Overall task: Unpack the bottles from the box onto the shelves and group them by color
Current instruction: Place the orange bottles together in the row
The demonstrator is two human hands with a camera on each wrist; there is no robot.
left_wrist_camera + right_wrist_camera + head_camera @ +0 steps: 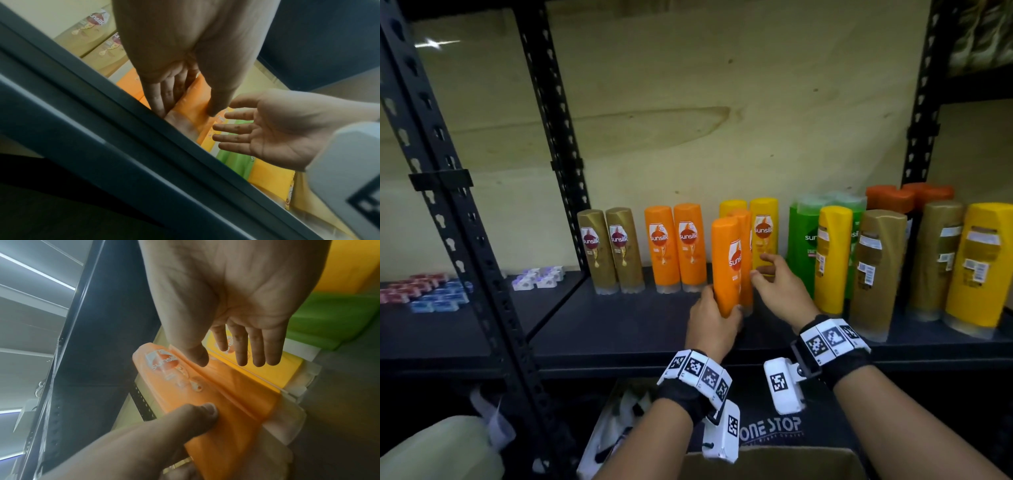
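Note:
My left hand (722, 301) grips an orange bottle (726, 263) low on its body and holds it upright just above the dark shelf (619, 325). In the left wrist view my fingers (162, 97) and thumb wrap that orange bottle (197, 100). A second orange bottle (745, 240) stands right behind it. My right hand (762, 270) hovers open beside this second bottle, its fingers (246, 350) spread in front of a yellow bottle (267, 369). The right wrist view shows my left thumb (195, 415) pressing on the held orange bottle (164, 366).
Along the shelf stand two gold bottles (609, 250), an orange pair (674, 246), a yellow pair (763, 222), green bottles (799, 240), then mixed yellow (832, 260) and gold (876, 274) ones at right. A cardboard box (774, 459) sits below. Small packets (537, 277) lie on the left shelf.

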